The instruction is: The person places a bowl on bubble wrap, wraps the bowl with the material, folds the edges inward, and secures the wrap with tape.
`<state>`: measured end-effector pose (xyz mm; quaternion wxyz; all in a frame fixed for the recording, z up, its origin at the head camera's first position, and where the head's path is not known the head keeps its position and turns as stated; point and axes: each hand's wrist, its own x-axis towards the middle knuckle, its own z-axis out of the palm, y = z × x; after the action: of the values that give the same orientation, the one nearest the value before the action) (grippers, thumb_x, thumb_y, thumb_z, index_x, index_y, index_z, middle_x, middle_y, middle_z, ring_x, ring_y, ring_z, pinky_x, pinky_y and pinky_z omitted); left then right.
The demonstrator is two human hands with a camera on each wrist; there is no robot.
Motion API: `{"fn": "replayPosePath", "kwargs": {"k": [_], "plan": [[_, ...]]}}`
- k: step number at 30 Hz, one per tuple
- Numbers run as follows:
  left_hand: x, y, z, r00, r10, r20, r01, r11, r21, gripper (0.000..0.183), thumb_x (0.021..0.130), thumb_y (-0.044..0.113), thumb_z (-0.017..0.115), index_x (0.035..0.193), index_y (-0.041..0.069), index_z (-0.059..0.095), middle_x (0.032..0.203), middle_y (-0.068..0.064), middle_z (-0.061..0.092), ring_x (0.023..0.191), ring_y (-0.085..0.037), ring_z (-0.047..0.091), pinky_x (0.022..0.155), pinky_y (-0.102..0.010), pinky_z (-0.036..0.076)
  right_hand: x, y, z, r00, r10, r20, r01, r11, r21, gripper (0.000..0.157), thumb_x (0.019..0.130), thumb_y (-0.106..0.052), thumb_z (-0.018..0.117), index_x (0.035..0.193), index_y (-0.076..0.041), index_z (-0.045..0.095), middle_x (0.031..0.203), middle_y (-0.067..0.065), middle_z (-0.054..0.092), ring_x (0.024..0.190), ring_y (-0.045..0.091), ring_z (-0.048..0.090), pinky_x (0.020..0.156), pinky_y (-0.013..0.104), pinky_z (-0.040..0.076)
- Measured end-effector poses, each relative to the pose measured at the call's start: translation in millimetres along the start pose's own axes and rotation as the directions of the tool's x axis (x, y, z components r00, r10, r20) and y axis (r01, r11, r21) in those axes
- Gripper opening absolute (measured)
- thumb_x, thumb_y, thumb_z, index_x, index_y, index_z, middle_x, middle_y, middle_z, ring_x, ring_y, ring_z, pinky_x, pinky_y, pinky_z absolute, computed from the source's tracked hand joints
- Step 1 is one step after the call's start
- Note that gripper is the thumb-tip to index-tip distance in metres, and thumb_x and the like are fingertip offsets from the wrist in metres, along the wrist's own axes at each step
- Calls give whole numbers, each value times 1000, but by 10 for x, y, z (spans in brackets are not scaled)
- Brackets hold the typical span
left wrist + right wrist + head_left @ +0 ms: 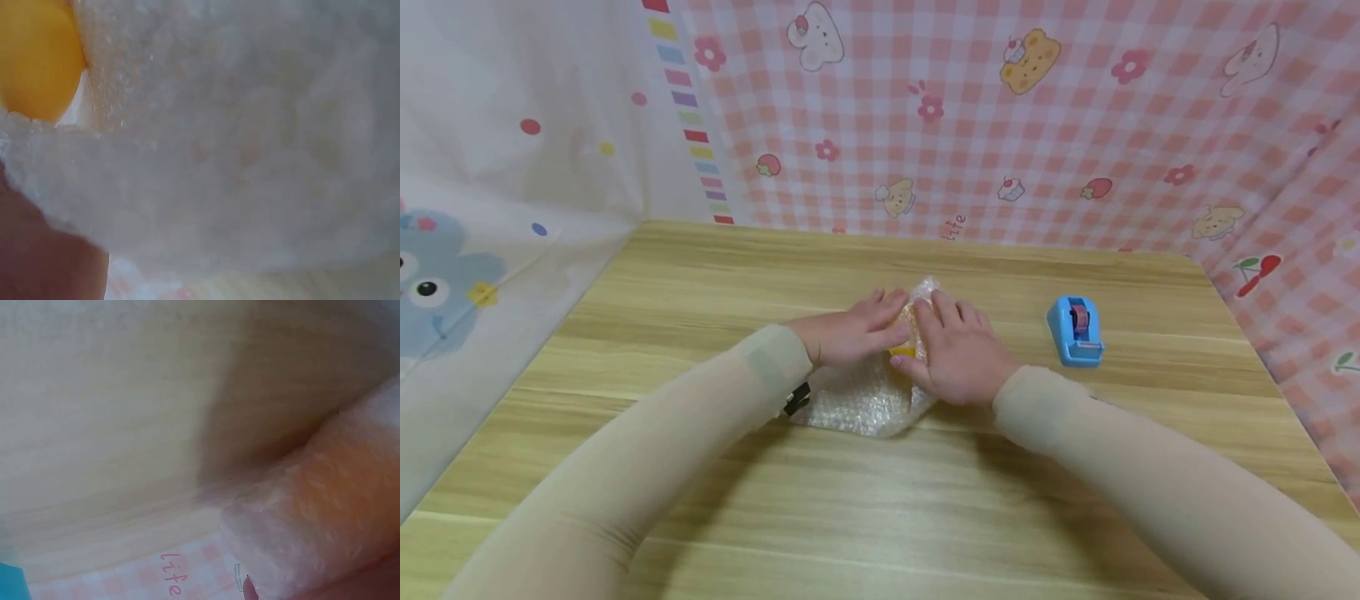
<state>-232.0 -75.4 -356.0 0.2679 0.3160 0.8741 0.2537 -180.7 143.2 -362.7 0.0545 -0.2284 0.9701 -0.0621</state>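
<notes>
i'm guessing wrapping's underway: mid-table (880,517), left hand (852,332) and right hand (964,354) are pressing bubble wrap (859,404) around yellow item (40,56) from 10 and 3 o'clock, each grip lying wide; next move's needing a snug fold.

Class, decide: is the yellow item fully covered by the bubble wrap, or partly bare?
Partly bare: the left wrist view shows the yellow item smooth and uncovered beside the edge of the bubble wrap.

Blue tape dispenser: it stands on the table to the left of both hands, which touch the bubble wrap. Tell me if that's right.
Wrong side: in the head view, the blue tape dispenser stands on the table to the right of both hands, which touch the bubble wrap.
</notes>
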Motion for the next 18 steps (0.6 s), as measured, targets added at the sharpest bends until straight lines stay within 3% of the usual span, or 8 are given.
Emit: {"fn": "replayPosePath", "kwargs": {"k": [8,13,18], "plan": [[4,30,29,999,43,0,-42,989,138,82,110,61,27,169,17,-9,178,-5,-12,163,-37,-15,131,-59,-1,-9,17,23,1000,-12,-23,12,1000,-20,107,99,-82,23,169,-2,5,177,20,-3,162,45,14,131,60,16],[-3,39,43,999,47,1,-47,989,143,85,110,62,31,169,16,-10,178,-5,-13,164,-36,-15,132,-55,-1,19,19,44,1000,2,-14,-2,1000,-31,109,99,-83,18,168,0,3,177,18,-5,164,43,-1,131,62,8],[-12,46,48,999,46,2,-46,989,137,88,109,64,33,168,16,-11,178,-5,-14,164,-34,-16,132,-54,-1,43,-1,37,1000,12,16,-11,999,-44,104,101,-79,21,168,-2,4,177,16,-5,164,42,-1,131,64,11]]}}
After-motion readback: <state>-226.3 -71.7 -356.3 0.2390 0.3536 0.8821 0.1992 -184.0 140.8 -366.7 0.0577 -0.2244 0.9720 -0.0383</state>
